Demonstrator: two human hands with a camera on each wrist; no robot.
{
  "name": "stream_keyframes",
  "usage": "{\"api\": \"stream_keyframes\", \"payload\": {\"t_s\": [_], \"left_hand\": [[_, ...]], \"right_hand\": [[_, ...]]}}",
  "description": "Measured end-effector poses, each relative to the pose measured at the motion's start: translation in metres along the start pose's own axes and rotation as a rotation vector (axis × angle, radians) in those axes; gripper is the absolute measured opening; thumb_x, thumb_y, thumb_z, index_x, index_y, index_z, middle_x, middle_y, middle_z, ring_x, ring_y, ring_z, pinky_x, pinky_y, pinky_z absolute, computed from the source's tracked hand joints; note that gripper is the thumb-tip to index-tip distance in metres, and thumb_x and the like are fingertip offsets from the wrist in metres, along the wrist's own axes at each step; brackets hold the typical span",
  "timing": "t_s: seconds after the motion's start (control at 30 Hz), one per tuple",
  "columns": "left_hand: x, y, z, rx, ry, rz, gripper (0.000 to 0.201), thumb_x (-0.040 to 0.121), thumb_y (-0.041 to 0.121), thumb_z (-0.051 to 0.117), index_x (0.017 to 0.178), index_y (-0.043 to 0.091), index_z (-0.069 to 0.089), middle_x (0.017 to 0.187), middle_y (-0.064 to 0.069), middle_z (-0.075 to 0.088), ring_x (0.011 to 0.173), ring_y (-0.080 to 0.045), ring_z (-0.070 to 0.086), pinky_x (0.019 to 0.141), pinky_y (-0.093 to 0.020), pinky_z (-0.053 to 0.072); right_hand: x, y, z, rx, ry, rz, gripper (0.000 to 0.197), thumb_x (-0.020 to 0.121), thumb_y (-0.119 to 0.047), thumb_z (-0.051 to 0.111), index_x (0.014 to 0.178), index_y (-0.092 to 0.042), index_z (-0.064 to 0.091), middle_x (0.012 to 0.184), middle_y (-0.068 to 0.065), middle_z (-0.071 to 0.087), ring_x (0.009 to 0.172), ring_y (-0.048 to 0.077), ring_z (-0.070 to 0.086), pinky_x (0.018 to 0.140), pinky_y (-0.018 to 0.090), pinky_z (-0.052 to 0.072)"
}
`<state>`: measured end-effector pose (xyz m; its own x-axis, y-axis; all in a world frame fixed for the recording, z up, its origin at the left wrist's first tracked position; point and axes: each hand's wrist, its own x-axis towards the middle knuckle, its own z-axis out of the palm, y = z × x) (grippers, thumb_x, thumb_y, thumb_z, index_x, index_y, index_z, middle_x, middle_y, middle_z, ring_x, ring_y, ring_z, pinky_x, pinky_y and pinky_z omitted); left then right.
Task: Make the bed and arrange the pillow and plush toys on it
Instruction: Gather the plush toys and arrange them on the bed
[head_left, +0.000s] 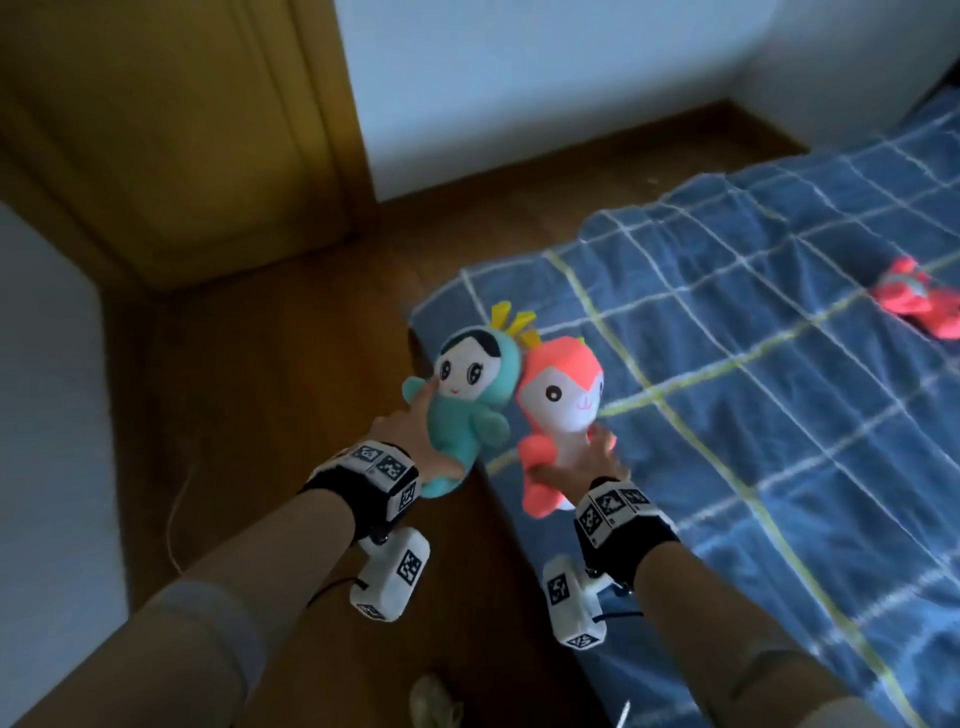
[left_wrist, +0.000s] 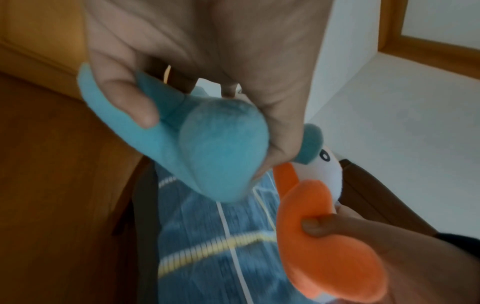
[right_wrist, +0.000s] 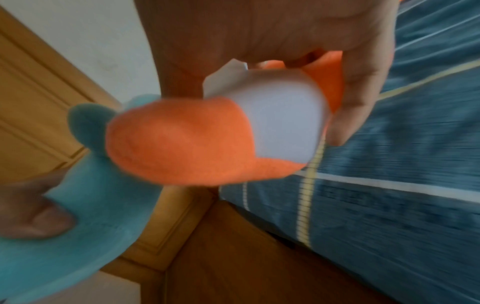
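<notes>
Head view: left hand (head_left: 410, 431) is gripping the teal plush (head_left: 467, 400), right hand (head_left: 582, 462) the orange plush (head_left: 561, 405), both upright, heads pointing away, over the bed (head_left: 779, 364) corner (a third, pink toy (head_left: 917, 296) is lying farther off). Wrist views: fingers (left_wrist: 135, 102) are curling round each body (right_wrist: 197, 139)

Bed (head_left: 753, 415): covered by a blue checked cover (head_left: 779, 493) with white grid lines and a few yellow-green lines. The fabric is rumpled toward the far edge and lies flatter through the middle. It overhangs the near left corner, where a dark wooden bed frame (head_left: 498, 499) shows along the left edge. One item lies directly on the cover: a red-pink plush toy (head_left: 917, 299), near the right edge, well apart from the left corner; it is blurred and its form cannot be made out.

Floor (head_left: 260, 389): brown wood boards beside the bed's left edge. A thin pale cord (head_left: 176, 514) lies on them near the wall.
</notes>
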<state>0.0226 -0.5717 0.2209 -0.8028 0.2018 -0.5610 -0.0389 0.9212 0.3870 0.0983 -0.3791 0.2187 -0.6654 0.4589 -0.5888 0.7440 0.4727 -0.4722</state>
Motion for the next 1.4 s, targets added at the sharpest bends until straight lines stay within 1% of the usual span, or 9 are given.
{"api": "stream_keyframes", "payload": {"t_s": [0.13,0.3,0.5,0.7,0.83,0.97,1.13,1.27,1.4], "left_hand": [[0.023,-0.041,-0.076,-0.025,0.116,0.005,0.119,0.055,0.046,0.069,0.136,0.051,-0.016,0.129,-0.005,0.052,0.114,-0.031,0.054,0.092,-0.049,0.049],[0.07,-0.069,-0.142,-0.085,0.159,-0.021,0.117,0.055,0.044,0.068,0.138,0.051,-0.014,0.13,-0.005,0.05,0.116,-0.032,0.051,0.094,-0.05,0.048],[0.165,-0.089,-0.232,-0.039,0.187,-0.114,0.114,0.066,0.041,0.067,0.14,0.047,-0.019,0.139,-0.008,0.043,0.127,-0.033,0.042,0.102,-0.052,0.041],[0.257,-0.098,-0.362,-0.058,0.264,-0.145,0.114,0.068,0.041,0.067,0.14,0.045,-0.022,0.138,-0.012,0.042,0.126,-0.036,0.043,0.101,-0.049,0.042],[0.315,-0.115,-0.423,-0.117,0.288,-0.162,0.116,0.063,0.042,0.066,0.139,0.048,-0.022,0.137,-0.011,0.044,0.124,-0.036,0.044,0.1,-0.05,0.043],[0.393,-0.136,-0.468,-0.119,0.261,-0.165,0.118,0.061,0.044,0.066,0.14,0.046,-0.022,0.136,-0.011,0.045,0.123,-0.036,0.046,0.099,-0.05,0.044],[0.504,-0.135,-0.538,-0.076,0.21,-0.083,0.119,0.06,0.043,0.068,0.141,0.044,-0.019,0.137,-0.011,0.044,0.118,-0.035,0.05,0.095,-0.049,0.048],[0.587,-0.094,-0.598,-0.04,0.138,0.035,0.123,0.065,0.036,0.075,0.143,0.039,-0.021,0.14,-0.011,0.043,0.119,-0.035,0.052,0.096,-0.047,0.048],[0.668,-0.02,-0.615,0.128,0.109,0.166,0.125,0.061,0.042,0.073,0.14,0.043,-0.023,0.138,-0.012,0.043,0.122,-0.036,0.047,0.096,-0.047,0.046]], "right_hand": [[0.015,-0.091,0.015,-0.032,0.061,-0.114,0.094,0.061,-0.048,0.073,0.136,-0.019,0.023,0.13,0.009,0.044,0.123,0.033,0.043,0.106,0.046,0.035],[0.051,-0.187,0.022,-0.136,0.081,-0.228,0.087,0.069,-0.043,0.067,0.139,-0.022,0.02,0.135,0.006,0.037,0.127,0.034,0.039,0.107,0.047,0.033],[0.133,-0.306,0.035,-0.177,0.055,-0.263,0.089,0.069,-0.045,0.067,0.14,-0.023,0.017,0.135,0.01,0.037,0.128,0.035,0.038,0.107,0.045,0.032],[0.214,-0.456,0.028,-0.191,0.034,-0.342,0.087,0.065,-0.043,0.066,0.136,-0.024,0.019,0.133,0.011,0.038,0.126,0.037,0.038,0.106,0.048,0.032],[0.258,-0.54,0.029,-0.218,0.023,-0.381,0.087,0.068,-0.04,0.067,0.137,-0.023,0.018,0.133,0.012,0.037,0.125,0.036,0.038,0.105,0.046,0.032],[0.313,-0.607,0.045,-0.215,-0.005,-0.362,0.09,0.069,-0.042,0.067,0.14,-0.022,0.016,0.132,0.014,0.039,0.124,0.035,0.038,0.102,0.045,0.032],[0.392,-0.686,0.055,-0.149,0.027,-0.255,0.091,0.065,-0.044,0.068,0.139,-0.025,0.018,0.129,0.014,0.042,0.122,0.035,0.04,0.102,0.046,0.035],[0.442,-0.734,0.032,0.012,0.082,-0.148,0.09,0.067,-0.045,0.068,0.139,-0.024,0.019,0.127,0.012,0.044,0.122,0.037,0.041,0.102,0.046,0.037],[0.495,-0.731,-0.012,0.149,0.162,0.013,0.094,0.066,-0.048,0.07,0.141,-0.026,0.016,0.13,0.015,0.045,0.124,0.038,0.04,0.104,0.047,0.036]]}}
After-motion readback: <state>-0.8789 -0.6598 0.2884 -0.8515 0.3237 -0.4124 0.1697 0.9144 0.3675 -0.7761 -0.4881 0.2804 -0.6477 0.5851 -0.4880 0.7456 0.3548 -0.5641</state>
